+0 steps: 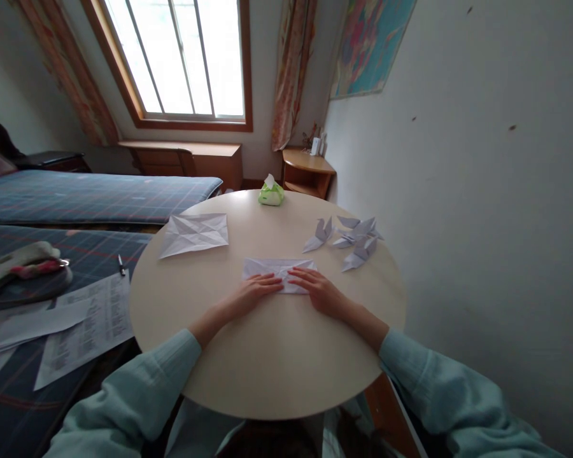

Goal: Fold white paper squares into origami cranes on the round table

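1. Round table: sliding room inside its near edge.
2. Left hand and right hand, slightly apart, rest flat on the folded paper mid-table: apparently smoothing a crease; the next calls for matched edges.
3. Beyond: paper birds right, 1 creased sheet left.

We count two hands, two creased sheets, one table, one tissue pack, two curtains, one pen and at least three paper birds, overlap hiding the exact number.
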Available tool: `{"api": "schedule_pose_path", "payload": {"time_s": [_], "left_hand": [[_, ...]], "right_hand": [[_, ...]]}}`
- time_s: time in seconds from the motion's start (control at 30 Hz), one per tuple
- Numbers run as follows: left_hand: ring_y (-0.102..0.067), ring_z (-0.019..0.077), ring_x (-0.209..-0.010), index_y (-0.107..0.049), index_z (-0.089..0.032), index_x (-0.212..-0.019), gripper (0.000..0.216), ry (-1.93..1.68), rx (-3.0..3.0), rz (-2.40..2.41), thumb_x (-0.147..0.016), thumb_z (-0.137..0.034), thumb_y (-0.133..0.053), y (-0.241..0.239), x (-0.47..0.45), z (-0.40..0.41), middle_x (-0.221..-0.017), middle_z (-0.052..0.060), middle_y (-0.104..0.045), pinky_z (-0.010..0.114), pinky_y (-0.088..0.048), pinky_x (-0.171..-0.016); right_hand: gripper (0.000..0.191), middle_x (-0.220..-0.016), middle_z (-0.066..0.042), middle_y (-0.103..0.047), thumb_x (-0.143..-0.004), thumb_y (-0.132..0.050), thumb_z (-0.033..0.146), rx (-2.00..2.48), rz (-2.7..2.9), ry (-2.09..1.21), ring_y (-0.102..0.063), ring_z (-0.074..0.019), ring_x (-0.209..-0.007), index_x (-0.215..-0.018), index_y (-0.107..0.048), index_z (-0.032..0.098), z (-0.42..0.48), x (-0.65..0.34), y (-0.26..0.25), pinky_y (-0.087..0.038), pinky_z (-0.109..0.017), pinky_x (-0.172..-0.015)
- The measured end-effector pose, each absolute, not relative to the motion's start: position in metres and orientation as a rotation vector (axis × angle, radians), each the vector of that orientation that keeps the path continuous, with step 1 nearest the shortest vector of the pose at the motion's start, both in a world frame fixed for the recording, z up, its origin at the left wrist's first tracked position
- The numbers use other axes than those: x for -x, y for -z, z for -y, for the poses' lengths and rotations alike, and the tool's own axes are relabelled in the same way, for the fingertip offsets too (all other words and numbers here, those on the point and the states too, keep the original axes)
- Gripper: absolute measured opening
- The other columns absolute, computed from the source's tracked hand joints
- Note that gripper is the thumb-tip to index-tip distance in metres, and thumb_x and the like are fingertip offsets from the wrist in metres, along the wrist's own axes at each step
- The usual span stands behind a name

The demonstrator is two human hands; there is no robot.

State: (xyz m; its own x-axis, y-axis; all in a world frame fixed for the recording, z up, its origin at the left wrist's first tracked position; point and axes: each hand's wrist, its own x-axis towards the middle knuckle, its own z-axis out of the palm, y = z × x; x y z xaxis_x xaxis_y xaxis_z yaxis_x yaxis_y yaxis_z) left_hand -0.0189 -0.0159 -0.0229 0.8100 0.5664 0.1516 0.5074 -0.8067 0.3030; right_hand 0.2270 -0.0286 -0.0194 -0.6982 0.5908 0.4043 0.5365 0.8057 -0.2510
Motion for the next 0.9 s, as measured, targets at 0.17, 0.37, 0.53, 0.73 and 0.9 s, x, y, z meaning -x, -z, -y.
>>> {"api": "schedule_pose_path", "payload": {"time_s": [0.17,0.37,0.53,0.73,0.9], "left_hand": [[-0.020,0.0145,-0.129,-0.024,-0.030,-0.132,0.049,-0.263,-2.673,-0.874,-0.085,-0.019,-0.032,0.018,0.020,0.022,-0.138,-0.003,-0.028,0.035,-0.016,-0.106],[-0.011,0.0180,-0.131,-0.017,-0.020,-0.135,0.058,-0.201,-2.618,-1.125,-0.085,-0.048,-0.027,0.019,0.028,0.023,-0.142,0.006,-0.015,0.034,-0.013,-0.105],[-0.019,0.0182,-0.129,-0.025,-0.024,-0.133,0.056,-0.260,-2.624,-1.191,-0.084,-0.051,-0.028,0.016,0.029,0.022,-0.140,0.004,-0.023,0.034,-0.016,-0.105],[-0.028,0.0228,-0.125,-0.043,-0.026,-0.123,0.045,-0.401,-2.642,-1.334,-0.084,-0.047,-0.033,0.017,0.022,0.021,-0.134,0.005,-0.037,0.042,-0.020,-0.102],[-0.035,0.0247,-0.118,-0.047,-0.030,-0.120,0.039,-0.454,-2.644,-1.366,-0.082,-0.038,-0.043,0.017,0.020,0.019,-0.131,0.005,-0.039,0.041,-0.030,-0.097]], "right_hand": [[0.046,-0.134,-0.005,-0.036,-0.086,-0.038,0.030,0.818,2.727,-0.355,-0.027,-0.0182,-0.127,-0.131,-0.031,0.023,0.031,-0.223,0.016,-0.024,-0.040,-0.103],[0.061,-0.138,-0.012,-0.026,-0.082,-0.040,0.047,1.005,2.683,-0.279,-0.021,-0.0229,-0.129,-0.132,-0.030,0.014,0.033,-0.231,0.024,-0.024,-0.042,-0.104],[0.046,-0.126,-0.013,-0.046,-0.083,-0.042,0.041,1.081,2.566,-0.167,-0.039,-0.0229,-0.119,-0.120,-0.047,0.014,0.034,-0.235,0.019,-0.034,-0.040,-0.097],[0.028,-0.104,-0.007,-0.063,-0.084,-0.042,0.035,0.770,2.615,-0.259,-0.056,-0.0187,-0.095,-0.098,-0.061,0.021,0.050,-0.222,0.004,-0.040,-0.037,-0.086],[0.031,-0.106,-0.007,-0.062,-0.085,-0.037,0.031,0.540,2.607,-0.515,-0.054,-0.0165,-0.100,-0.107,-0.056,0.019,0.061,-0.208,0.005,-0.042,-0.032,-0.086]]}}
